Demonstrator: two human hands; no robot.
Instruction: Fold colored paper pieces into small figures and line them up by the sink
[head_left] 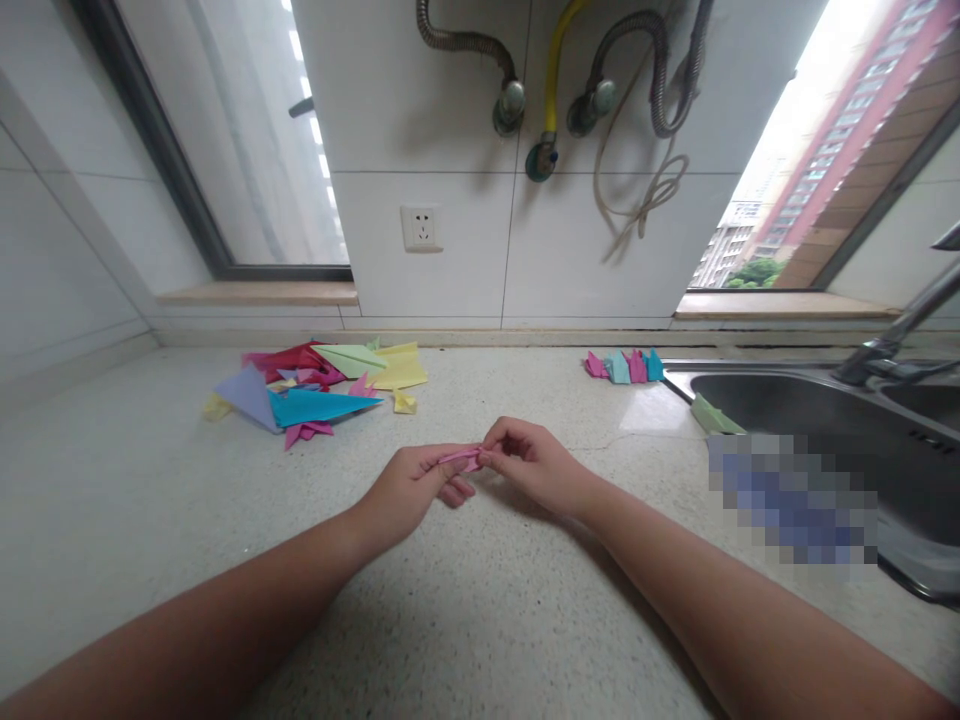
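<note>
Both my hands meet over the middle of the speckled countertop (480,620). My left hand (416,490) and my right hand (529,462) pinch a small folded pink paper piece (463,458) between their fingertips, just above the counter. The fingers of both hands are closed on the paper. A pile of folded coloured papers (315,390), blue, yellow, red, green and purple, lies at the back left. A short row of small folded pieces (626,366), pink and teal, stands at the back right near the sink.
A steel sink (825,410) with a tap (892,335) fills the right side, a green paper piece (712,415) on its rim. A blurred-out patch (791,495) covers part of it. The tiled wall holds a socket (421,228) and hoses (555,90). Windows flank both sides.
</note>
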